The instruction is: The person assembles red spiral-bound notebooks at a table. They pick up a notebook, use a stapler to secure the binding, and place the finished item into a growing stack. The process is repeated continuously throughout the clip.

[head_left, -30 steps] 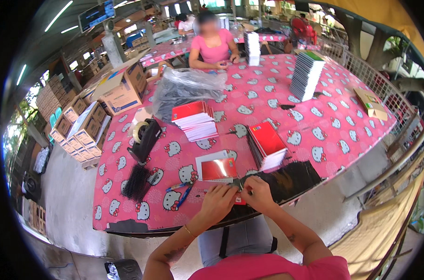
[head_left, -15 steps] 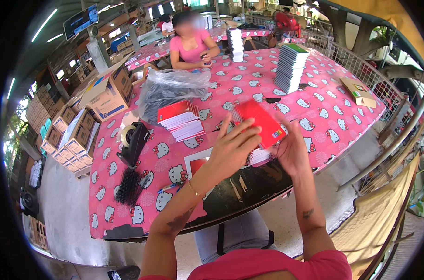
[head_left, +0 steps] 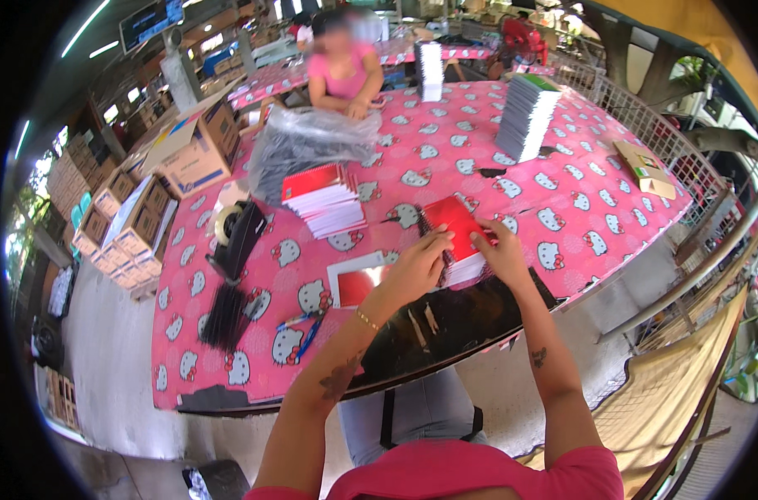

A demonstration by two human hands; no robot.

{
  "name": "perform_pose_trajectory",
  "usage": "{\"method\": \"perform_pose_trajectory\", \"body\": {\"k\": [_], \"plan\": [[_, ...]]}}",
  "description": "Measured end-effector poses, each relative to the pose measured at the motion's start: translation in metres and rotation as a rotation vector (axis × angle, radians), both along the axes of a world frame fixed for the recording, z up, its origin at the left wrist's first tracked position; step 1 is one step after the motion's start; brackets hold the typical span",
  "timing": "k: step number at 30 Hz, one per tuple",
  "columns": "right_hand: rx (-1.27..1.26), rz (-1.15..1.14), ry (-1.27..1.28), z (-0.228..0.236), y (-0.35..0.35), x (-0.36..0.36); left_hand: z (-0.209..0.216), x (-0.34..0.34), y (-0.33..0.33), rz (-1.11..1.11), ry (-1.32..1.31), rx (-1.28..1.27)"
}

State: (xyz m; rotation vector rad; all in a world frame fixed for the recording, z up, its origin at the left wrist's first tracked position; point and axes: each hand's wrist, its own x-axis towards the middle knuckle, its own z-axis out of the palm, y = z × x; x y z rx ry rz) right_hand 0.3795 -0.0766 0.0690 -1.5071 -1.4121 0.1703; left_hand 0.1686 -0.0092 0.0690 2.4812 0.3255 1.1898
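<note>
A red-covered spiral notebook (head_left: 455,218) lies on top of a small stack of notebooks whose white page edges (head_left: 466,268) show below it, close to the near edge of the table. My left hand (head_left: 427,258) grips its left side by the dark spiral binding, fingers closed. On the other side my right hand (head_left: 501,252) pinches the right edge, thumb on the cover. Left of my hands stands another stack of red notebooks (head_left: 322,200), slightly fanned. A white-bordered sheet with a red picture (head_left: 355,287) lies partly beneath my left forearm.
A black tape dispenser (head_left: 239,237), a bundle of black spiral bindings (head_left: 226,317) and blue pens (head_left: 310,335) lie at left. Beyond are a grey plastic bag (head_left: 308,146), a tall notebook stack (head_left: 527,118), and a seated person (head_left: 343,71). Cardboard boxes (head_left: 197,158) stand left.
The red notebook, tilted between my hands before, now rests flat on the stack. My right hand has closed onto its edge. The person across has leaned forward, hands nearer the plastic bag.
</note>
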Motion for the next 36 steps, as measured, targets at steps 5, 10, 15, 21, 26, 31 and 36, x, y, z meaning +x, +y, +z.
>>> {"method": "perform_pose_trajectory", "body": {"k": [5,10,15,21,26,31,36], "plan": [[0.074,-0.086,-0.261,0.017,-0.025,-0.019,0.002,-0.04,-0.016,0.216,0.06,0.006],[0.204,0.049,-0.496,0.03,-0.058,-0.064,-0.031,-0.13,-0.005,0.37,0.352,-0.099],[-0.058,0.414,-0.289,-0.021,-0.063,-0.14,-0.053,-0.145,0.045,0.442,0.49,-0.125],[-0.168,0.359,-0.442,-0.063,-0.085,-0.144,-0.067,-0.142,-0.017,0.305,0.495,-0.061],[-0.174,0.404,-0.578,-0.049,-0.146,-0.152,-0.071,-0.151,-0.113,0.353,0.608,-0.131],[-0.055,0.426,-0.467,-0.077,-0.156,-0.14,-0.05,-0.169,-0.145,0.204,0.625,-0.262],[-0.005,0.406,-0.229,-0.052,-0.1,-0.129,-0.034,-0.188,-0.109,-0.032,0.17,-0.831]]}}
